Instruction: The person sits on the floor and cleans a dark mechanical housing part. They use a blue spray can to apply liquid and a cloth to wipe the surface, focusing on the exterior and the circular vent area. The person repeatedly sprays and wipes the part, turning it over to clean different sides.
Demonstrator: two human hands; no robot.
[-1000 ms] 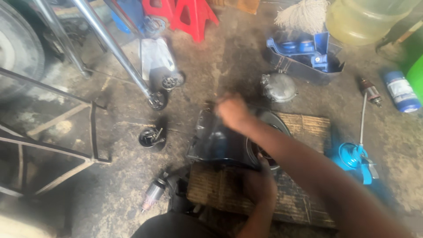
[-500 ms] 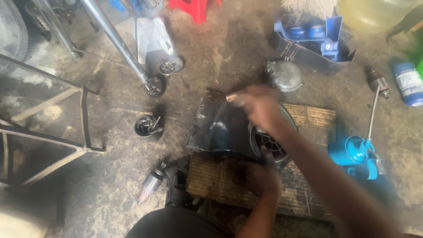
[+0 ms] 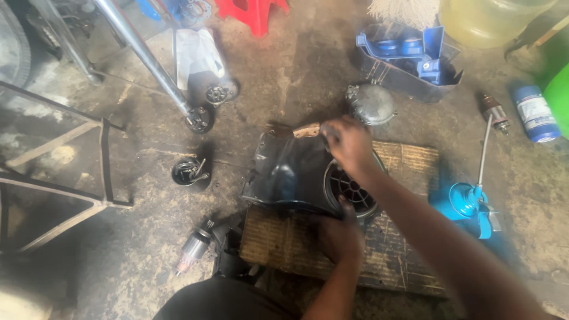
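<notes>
A: Where does the black housing (image 3: 290, 175) lie?

B: At centre frame, on a wooden board (image 3: 409, 172) resting on the concrete floor (image 3: 296, 65); its round grilled opening (image 3: 351, 188) faces upward.

A: And the hands?

B: The right hand (image 3: 349, 142), above centre, is closed around a wooden-handled tool (image 3: 307, 130) at the housing's upper edge. The left hand (image 3: 339, 234), below centre, presses on the housing's lower rim, fingers together.

A: Surrounding items?

B: A grey domed cover (image 3: 372, 104) lies above; a blue pump (image 3: 465, 201) at right; a small black cup (image 3: 188, 172) at left; an armature (image 3: 192, 249) at lower left.
</notes>
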